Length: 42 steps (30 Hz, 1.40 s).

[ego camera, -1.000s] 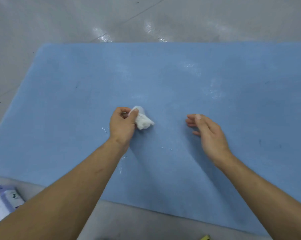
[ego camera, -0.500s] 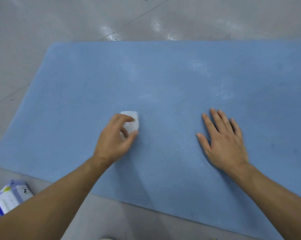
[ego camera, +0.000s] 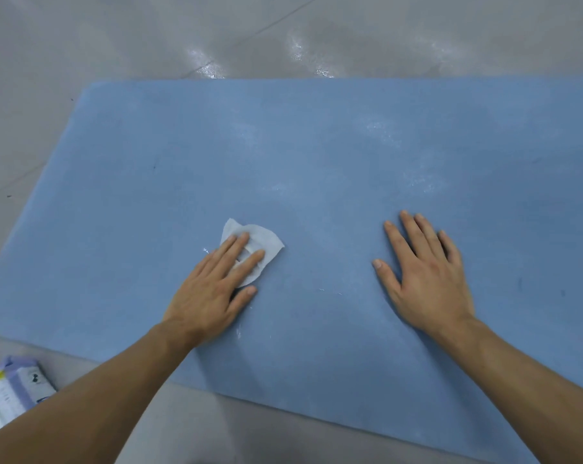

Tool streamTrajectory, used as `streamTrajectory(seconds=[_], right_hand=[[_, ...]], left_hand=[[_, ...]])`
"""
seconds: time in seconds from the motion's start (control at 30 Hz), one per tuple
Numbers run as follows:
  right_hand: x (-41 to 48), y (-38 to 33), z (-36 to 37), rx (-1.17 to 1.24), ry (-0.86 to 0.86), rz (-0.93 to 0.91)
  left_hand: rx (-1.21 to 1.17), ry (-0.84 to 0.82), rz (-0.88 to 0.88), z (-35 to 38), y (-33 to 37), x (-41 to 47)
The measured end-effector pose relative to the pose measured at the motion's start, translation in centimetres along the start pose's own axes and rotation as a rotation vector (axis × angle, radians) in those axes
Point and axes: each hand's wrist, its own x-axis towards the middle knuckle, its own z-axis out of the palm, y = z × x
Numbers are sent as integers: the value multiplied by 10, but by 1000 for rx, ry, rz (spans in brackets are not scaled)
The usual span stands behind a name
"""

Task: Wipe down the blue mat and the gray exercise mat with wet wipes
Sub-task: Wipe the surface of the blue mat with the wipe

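The blue mat (ego camera: 350, 145) is lying flat on a shiny gray floor (ego camera: 149, 35), filling most of the view and running off the right edge. A white wet wipe (ego camera: 269, 238) is lying on the mat a little left of its middle, partly unfolded and crumpled. The left hand (ego camera: 213, 289) is pressing down on it with straight, slightly spread fingers (ego camera: 236, 251). The fingertips are covering the wipe's near part, the thumb is resting on the mat just beside its near edge, and the wipe's far and right corners are sticking out past the fingers. The right hand (ego camera: 427, 279) is resting palm-down on the bare mat with its fingers straight and held close together, holding nothing. It is sitting well apart from the wipe, off to the wipe's right. Both forearms are reaching in from the near edge. A pack of wipes (ego camera: 12, 393) is sitting on the floor at the lower left, just off the mat's near edge beside the left forearm.
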Motion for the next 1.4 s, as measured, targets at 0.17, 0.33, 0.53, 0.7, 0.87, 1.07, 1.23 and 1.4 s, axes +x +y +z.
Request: streamTrajectory(seconds=[0.17, 0.33, 0.53, 0.7, 0.87, 1.07, 1.23, 1.4], right_hand=[[1, -2, 0, 0, -3, 3], [1, -3, -2, 3, 7, 13], [1, -2, -1, 6, 1, 12], [0, -1, 0, 12, 17, 3], [1, -2, 0, 6, 2, 5], [2, -1, 0, -25, -53, 3], [3, 0, 0, -17, -110, -2], [6, 10, -9, 16, -204, -28]], left_hand=[[-76, 80, -343, -2, -17, 10], [-193, 162, -337, 2, 6, 23], [-82, 59, 161, 18, 75, 23], [69, 29, 230, 8, 40, 33], [16, 94, -214, -12, -57, 29], [-122, 128, -429, -29, -62, 20], [-150, 70, -99, 0, 39, 37], [-15, 37, 212, 8, 91, 41]])
